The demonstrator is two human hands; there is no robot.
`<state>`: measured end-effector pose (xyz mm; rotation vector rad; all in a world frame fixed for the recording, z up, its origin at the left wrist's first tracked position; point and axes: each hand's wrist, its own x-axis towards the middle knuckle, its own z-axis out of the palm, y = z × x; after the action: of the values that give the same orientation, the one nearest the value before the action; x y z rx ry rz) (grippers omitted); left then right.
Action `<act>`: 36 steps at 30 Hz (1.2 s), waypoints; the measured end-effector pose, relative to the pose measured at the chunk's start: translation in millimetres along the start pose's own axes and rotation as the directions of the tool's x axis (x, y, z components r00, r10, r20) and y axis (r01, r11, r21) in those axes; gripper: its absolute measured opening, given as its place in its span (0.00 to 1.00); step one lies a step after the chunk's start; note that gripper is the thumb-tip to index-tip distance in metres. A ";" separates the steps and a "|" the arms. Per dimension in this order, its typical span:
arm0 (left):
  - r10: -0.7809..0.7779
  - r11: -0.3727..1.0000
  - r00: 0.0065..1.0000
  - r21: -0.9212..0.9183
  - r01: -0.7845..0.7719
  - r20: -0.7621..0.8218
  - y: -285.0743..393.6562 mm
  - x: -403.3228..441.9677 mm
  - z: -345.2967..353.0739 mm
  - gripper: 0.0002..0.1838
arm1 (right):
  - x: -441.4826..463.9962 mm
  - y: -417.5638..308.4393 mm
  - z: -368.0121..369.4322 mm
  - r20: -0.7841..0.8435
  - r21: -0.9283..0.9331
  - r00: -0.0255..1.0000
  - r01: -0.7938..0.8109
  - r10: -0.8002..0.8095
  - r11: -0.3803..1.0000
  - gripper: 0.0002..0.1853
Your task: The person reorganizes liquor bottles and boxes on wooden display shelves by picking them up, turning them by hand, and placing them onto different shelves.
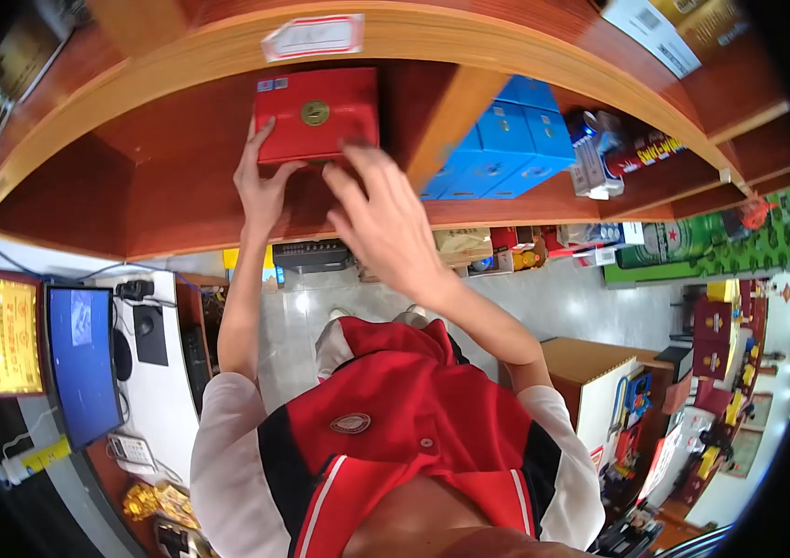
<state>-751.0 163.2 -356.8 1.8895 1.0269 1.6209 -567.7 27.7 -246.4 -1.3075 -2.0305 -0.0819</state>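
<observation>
A red box (pixel 283 112) with a round gold emblem sits in a wooden shelf compartment in front of me. My left hand (pixel 262 191) grips its lower left corner, fingers along the left side and thumb at the lower front edge. My right hand (pixel 381 209) is in front of the box's lower right corner, blurred by motion, with its fingers apart and nothing held in them. Whether its fingertips touch the box I cannot tell.
Right of a wooden divider (pixel 458 121) stand several blue boxes (pixel 506 144), with cans and small packages beyond. A paper label (pixel 314 37) is on the upper shelf edge. At lower left, a monitor (pixel 83 363) stands by a white desk (pixel 160 372). A cardboard box (pixel 585 358) is at right.
</observation>
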 end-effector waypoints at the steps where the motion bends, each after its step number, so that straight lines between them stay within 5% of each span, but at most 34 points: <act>1: 0.010 1.000 1.000 0.024 -0.010 -0.005 -1.9 -1.5 -5.1 0.40 | 9.8 4.4 5.9 0.001 -0.031 1.000 0.003 -0.003 1.000 0.29; 5: -0.044 0.998 0.997 0.038 0.046 -0.056 -8.4 -6.3 -31.4 0.39 | 17.9 7.4 22.5 0.023 0.068 1.000 -0.014 0.013 0.998 0.38; 7: -0.088 0.994 0.993 -0.075 0.082 -0.084 -16.0 -8.5 -48.2 0.38 | 20.7 5.2 33.8 -0.010 0.148 0.986 -0.164 0.167 0.975 0.46; 12: -0.235 0.940 0.969 -0.272 0.206 -0.078 -19.6 -14.9 -79.5 0.38 | 38.2 30.0 85.9 0.043 0.249 0.980 -0.196 0.192 0.948 0.59; 14: -0.244 0.931 0.966 -0.298 0.209 -0.083 -27.7 -15.2 -91.8 0.38 | 44.0 39.4 99.7 0.186 0.470 0.943 -0.332 0.276 0.818 0.62; 17: -0.321 0.891 0.944 -0.362 0.274 -0.077 -53.8 -23.2 -104.7 0.37 | 49.0 49.0 110.4 0.168 0.290 0.973 -0.202 0.158 0.935 0.67; 19: -0.401 0.753 0.916 -0.573 0.323 -0.011 -67.7 -27.4 -110.6 0.39 | 57.3 57.9 123.1 0.166 0.216 0.978 -0.164 0.130 0.962 0.71; 25: -0.346 0.624 0.937 -0.757 0.194 -0.046 -87.5 -45.3 -120.7 0.45 | 78.7 47.5 142.0 0.165 0.065 0.986 -0.009 -0.002 0.998 0.73; 30: -0.385 0.703 0.919 -0.671 0.235 -0.081 -78.4 -53.2 -132.2 0.49 | 74.5 27.0 126.3 0.247 0.070 0.969 0.003 -0.020 0.998 0.70; 32: -0.297 0.840 0.945 -0.508 0.189 -0.139 -51.7 -46.9 -144.9 0.49 | 60.8 23.0 122.2 0.264 0.108 0.964 -0.041 0.011 0.993 0.70; 36: -0.247 0.936 0.951 -0.297 0.186 -0.184 15.8 -46.5 -159.3 0.49 | 24.4 22.8 116.8 0.212 0.349 0.976 -0.123 0.049 0.929 0.70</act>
<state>-902.9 96.5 -340.9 1.3869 0.9952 1.7629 -616.1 105.4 -326.2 -1.2028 -2.0263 0.4625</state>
